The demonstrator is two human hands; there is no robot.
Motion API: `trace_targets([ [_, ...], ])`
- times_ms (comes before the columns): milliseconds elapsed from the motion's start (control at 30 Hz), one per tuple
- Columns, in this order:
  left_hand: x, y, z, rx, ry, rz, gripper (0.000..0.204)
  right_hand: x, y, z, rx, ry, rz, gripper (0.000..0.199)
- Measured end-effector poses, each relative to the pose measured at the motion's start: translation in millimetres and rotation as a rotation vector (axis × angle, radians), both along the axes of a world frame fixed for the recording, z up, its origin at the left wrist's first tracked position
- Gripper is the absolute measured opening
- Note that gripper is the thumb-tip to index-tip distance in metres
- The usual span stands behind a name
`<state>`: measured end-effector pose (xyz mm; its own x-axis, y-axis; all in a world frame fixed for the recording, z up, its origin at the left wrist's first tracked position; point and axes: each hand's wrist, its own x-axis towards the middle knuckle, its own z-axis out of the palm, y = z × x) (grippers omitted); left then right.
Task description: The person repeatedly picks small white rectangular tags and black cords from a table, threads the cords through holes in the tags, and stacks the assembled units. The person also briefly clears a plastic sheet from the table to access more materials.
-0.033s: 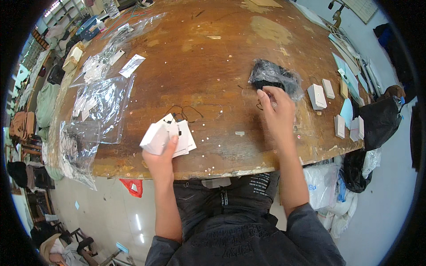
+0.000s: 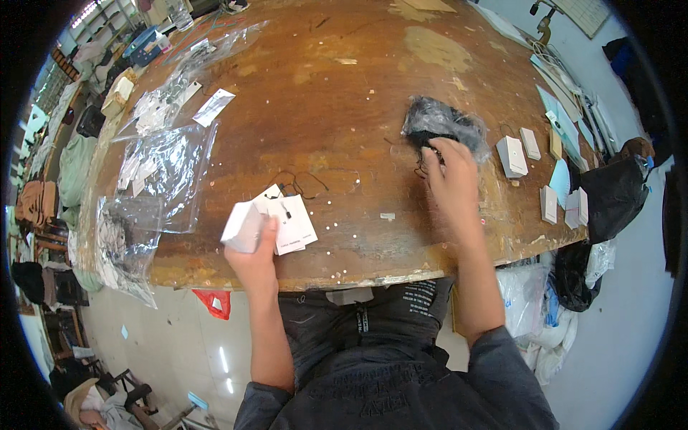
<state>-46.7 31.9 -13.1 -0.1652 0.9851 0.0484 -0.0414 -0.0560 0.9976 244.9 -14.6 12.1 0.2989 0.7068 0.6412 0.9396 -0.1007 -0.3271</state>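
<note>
**Left hand [image 2: 251, 266] and its stack of white cards [image 2: 241, 228] have shifted a little leftward, uncovering more of the loose tags [image 2: 297, 231]**

Over the same moment, the right hand [image 2: 454, 183] has edged toward the black cords [image 2: 434, 137] at the near side of a clear plastic bag [image 2: 441, 115]. Its thumb and fingers are curled close together; I cannot tell whether they pinch a cord. The left hand is closed around the stack, thumb along its side, near the surface's [image 2: 344, 154] front edge.

The step in hand looks like drawing a cord from the bundle while the cards wait in the other grip. If so, the next move calls for a fine fingertip pinch that separates one strand without dragging the bag.

The stack is a thick, crisp-edged block; the tags are flat, smooth, square-cornered and fanned, with thin dark loops [image 2: 308, 193] curling beyond them. The bag is crinkled and glossy, the cords matte and tangled, the wood worn and patchy.
</note>
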Motion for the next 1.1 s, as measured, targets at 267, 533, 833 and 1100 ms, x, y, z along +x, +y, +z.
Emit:
trace_targets([
  [267, -5, 3, -18, 0.112, -0.005, 0.036, 0.025, 65, 17, 9, -0.185, -0.113, -0.034, 0.029],
  [533, -7, 1, -15, 0.09, 0.024, -0.083, 0.022, 73, -5, -9, -0.557, -0.355, -0.272, 0.029],
  [833, -5, 1, -16, 0.083, 0.067, -0.092, 0.021, 127, 28, -27, -0.491, -0.443, -0.273, 0.042],
  [1100, -6, 0, -15, 0.082, 0.072, -0.068, 0.021, 39, -12, -11, -0.234, 0.027, -0.16, 0.022],
])
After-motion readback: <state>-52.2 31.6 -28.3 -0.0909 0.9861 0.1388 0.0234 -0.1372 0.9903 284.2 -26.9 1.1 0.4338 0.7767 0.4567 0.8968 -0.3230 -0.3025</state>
